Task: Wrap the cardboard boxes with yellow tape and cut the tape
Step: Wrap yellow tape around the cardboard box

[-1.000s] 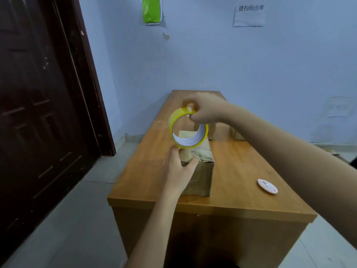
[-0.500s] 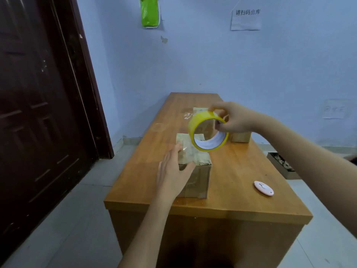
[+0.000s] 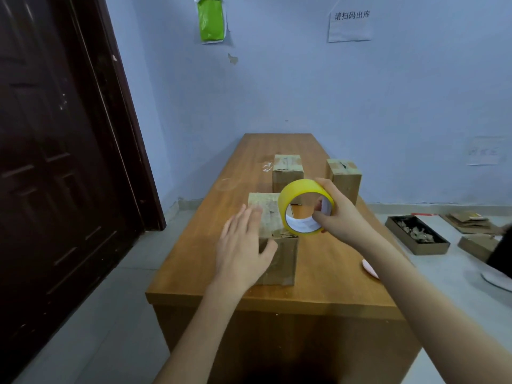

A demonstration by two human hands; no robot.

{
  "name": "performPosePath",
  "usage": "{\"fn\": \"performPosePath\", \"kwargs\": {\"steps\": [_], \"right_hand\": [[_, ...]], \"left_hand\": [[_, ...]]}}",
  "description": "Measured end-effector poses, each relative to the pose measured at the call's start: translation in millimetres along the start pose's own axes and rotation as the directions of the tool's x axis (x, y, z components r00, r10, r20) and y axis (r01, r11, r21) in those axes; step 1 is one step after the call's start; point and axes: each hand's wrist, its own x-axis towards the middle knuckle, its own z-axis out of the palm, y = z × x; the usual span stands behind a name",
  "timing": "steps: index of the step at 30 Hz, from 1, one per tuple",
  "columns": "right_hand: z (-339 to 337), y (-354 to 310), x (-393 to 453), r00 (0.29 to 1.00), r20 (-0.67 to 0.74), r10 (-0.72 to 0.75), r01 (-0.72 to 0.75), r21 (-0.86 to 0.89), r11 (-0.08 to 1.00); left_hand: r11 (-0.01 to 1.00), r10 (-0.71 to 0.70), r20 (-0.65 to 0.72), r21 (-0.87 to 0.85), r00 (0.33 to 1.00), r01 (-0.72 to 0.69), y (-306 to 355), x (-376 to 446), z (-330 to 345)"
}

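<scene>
A roll of yellow tape [image 3: 296,189] hangs above the right part of the nearest cardboard box [image 3: 282,259]. My right hand [image 3: 339,217] grips the roll, thumb inside its white core and fingers over the outer rim. My left hand [image 3: 243,250] is flat with straight fingers at the box's left top edge and partly covers it. Two more cardboard boxes stand further back on the wooden table [image 3: 194,261]: one in the middle [image 3: 286,173] and one to the right [image 3: 345,178].
A small pink-white round object [image 3: 370,268] lies on the table right of my right forearm. A dark door [image 3: 55,162] fills the left side. On the floor at the right lie a tray of cardboard scraps [image 3: 415,234] and flat cardboard pieces [image 3: 468,221].
My right hand has carried the tape roll to the right and down, off the box's middle. My left hand has lifted its grip and now lies flatter at the box's left edge.
</scene>
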Motion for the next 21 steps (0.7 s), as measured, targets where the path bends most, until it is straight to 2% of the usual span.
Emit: {"fn": "performPosePath", "kwargs": {"steps": [2,5,7,9,10,12,14,18,20,21], "right_hand": [[5,1,-1,0.999,-0.043,0.002,-0.001,0.02,1.0],[10,5,-6,0.99,-0.14,-0.016,0.023,0.046,0.999],[15,7,-9,0.983,-0.172,0.057,-0.022,0.194,0.981],[23,10,-10,0.976,-0.091,0.197,-0.145,0.404,0.903],[26,9,-10,0.967,-0.046,0.249,-0.203,0.445,0.872],[25,3,-8,0.958,0.005,0.285,-0.263,0.403,0.877],[13,-2,1,0.975,0.01,0.224,-0.218,0.28,0.935],[-27,10,6,0.986,-0.097,0.133,-0.137,-0.034,0.99],[-38,32,-3,0.98,-0.113,0.162,-0.176,-0.125,0.976],[-35,44,-11,0.972,-0.095,0.215,-0.224,-0.093,0.97]], "left_hand": [[0.991,0.098,0.003,0.095,0.995,-0.098,12,-1,2],[0.981,0.101,0.078,0.157,0.992,-0.112,23,-3,10],[0.988,0.08,0.067,0.123,0.994,-0.088,23,-3,12],[0.992,0.07,0.06,0.098,0.996,-0.076,21,-4,11],[0.992,0.073,0.046,0.1,0.996,-0.078,20,-5,10],[0.988,0.087,0.054,0.125,0.995,-0.094,19,-5,10],[0.983,0.101,0.071,0.147,0.992,-0.111,17,-5,10],[0.977,0.08,0.096,0.19,0.992,-0.098,13,-6,8],[0.969,0.107,0.109,0.21,0.988,-0.128,13,-4,10],[0.967,0.111,0.123,0.217,0.986,-0.136,14,-3,11]]}}
